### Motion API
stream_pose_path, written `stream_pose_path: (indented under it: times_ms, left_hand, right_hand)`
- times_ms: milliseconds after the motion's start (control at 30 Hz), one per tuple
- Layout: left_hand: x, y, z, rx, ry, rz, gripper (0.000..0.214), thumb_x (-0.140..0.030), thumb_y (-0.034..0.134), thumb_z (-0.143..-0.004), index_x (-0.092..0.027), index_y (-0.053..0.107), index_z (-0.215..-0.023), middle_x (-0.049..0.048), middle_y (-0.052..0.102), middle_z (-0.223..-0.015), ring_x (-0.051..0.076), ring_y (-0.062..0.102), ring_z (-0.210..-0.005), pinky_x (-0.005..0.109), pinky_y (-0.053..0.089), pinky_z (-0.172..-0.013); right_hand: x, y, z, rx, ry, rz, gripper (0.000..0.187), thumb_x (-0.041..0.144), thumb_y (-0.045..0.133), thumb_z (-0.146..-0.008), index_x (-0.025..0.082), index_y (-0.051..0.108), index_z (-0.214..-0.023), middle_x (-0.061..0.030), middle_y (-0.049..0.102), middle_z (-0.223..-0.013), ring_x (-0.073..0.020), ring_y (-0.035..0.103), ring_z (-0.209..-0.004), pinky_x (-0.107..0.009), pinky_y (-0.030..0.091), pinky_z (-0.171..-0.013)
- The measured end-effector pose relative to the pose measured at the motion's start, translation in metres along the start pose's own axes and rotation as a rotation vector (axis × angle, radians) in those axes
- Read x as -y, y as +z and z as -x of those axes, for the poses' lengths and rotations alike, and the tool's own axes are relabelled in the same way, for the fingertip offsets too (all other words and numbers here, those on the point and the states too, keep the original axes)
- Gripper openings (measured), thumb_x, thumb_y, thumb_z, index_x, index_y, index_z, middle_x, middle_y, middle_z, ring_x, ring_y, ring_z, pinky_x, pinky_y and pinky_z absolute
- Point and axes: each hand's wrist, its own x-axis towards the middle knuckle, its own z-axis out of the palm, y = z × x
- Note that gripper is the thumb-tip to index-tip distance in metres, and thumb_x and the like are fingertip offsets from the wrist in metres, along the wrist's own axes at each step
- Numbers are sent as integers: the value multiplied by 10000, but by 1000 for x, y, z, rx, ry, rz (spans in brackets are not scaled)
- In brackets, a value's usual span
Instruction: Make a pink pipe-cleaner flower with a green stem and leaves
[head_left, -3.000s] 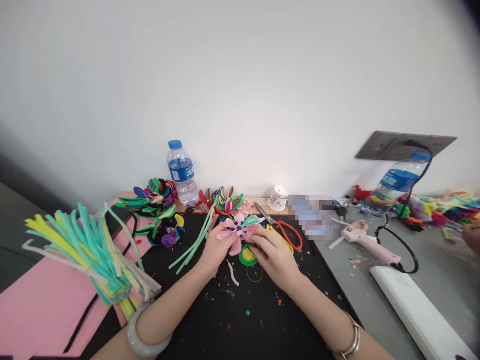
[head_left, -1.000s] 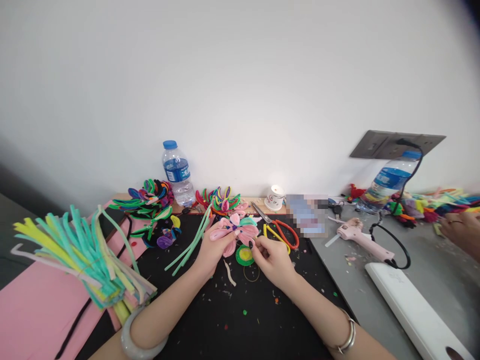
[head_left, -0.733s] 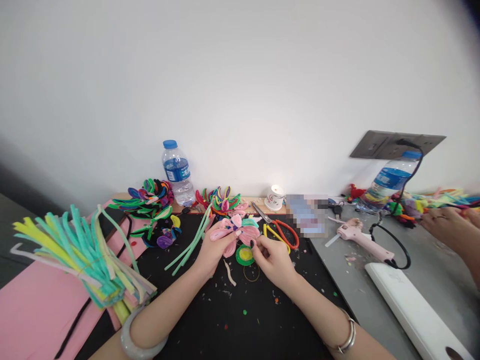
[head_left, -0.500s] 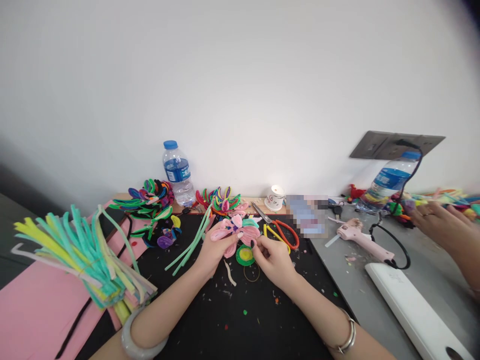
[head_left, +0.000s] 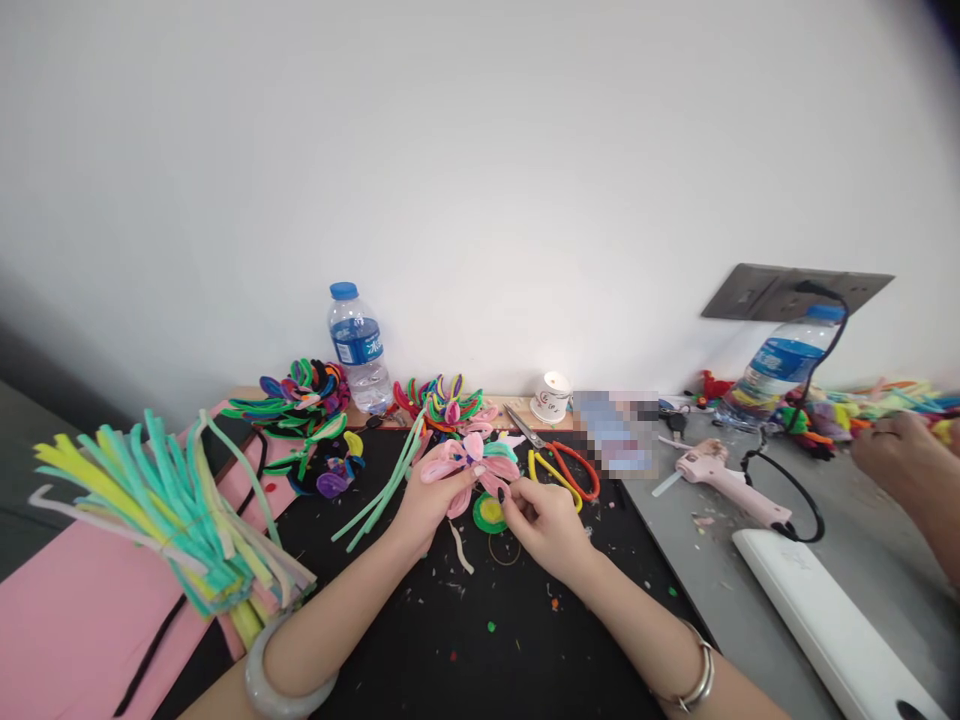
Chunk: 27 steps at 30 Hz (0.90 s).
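A pink pipe-cleaner flower (head_left: 469,460) with a purple centre and a teal petal is held over the black mat (head_left: 480,620). My left hand (head_left: 429,505) grips it from below on the left, fingers closed round the petals. My right hand (head_left: 546,522) pinches the flower's lower right edge with thumb and forefinger. Just beneath the flower lies a green and yellow coiled disc (head_left: 490,514), with a thin wire ring (head_left: 504,548) beside it.
Scissors (head_left: 559,458) lie right of the flower. A bundle of green and yellow pipe cleaners (head_left: 165,510) rests at left on pink sheets (head_left: 67,610). Finished flowers (head_left: 304,400), a water bottle (head_left: 360,350), a cup (head_left: 551,397), a pink glue gun (head_left: 724,480). Another person's hand (head_left: 904,460) works at right.
My right hand has closed from a flat reach into a pinch at the flower's edge. The other person's hand at right reached in toward the coloured pile and has drawn back a little.
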Motion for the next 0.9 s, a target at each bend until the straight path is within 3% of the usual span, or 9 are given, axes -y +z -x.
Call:
stream_pose_path:
  times_ms: [333, 567, 900]
  left_hand:
    - [-3, 1, 0, -42, 5, -82, 283, -254, 769, -560, -170, 644, -799, 6, 685, -803, 160, 615, -793, 245, 462, -743]
    - [-5, -1, 1, 16, 32, -133, 257, -242, 747, -588, -164, 646, -811, 16, 682, -811, 167, 613, -778, 250, 457, -711]
    - [-8, 1, 2, -1, 19, -173, 240, -223, 753, -558, -184, 665, -778, 23, 689, -783, 194, 619, -760, 285, 471, -712]
  right_hand:
    - [0, -3, -1, -30, 54, -60, 209, 233, 465, -820, 177, 477, -619, 36, 471, -494, -73, 417, -429, -188, 296, -442]
    - [0, -6, -3, -117, 107, -60, 253, 227, 465, -808, 186, 391, -569, 45, 430, -484, -71, 399, -436, -184, 292, -443]
    - [-3, -4, -4, -113, 111, -29, 253, 238, 456, -815, 192, 378, -579, 48, 401, -489, -76, 384, -443, -189, 283, -443]
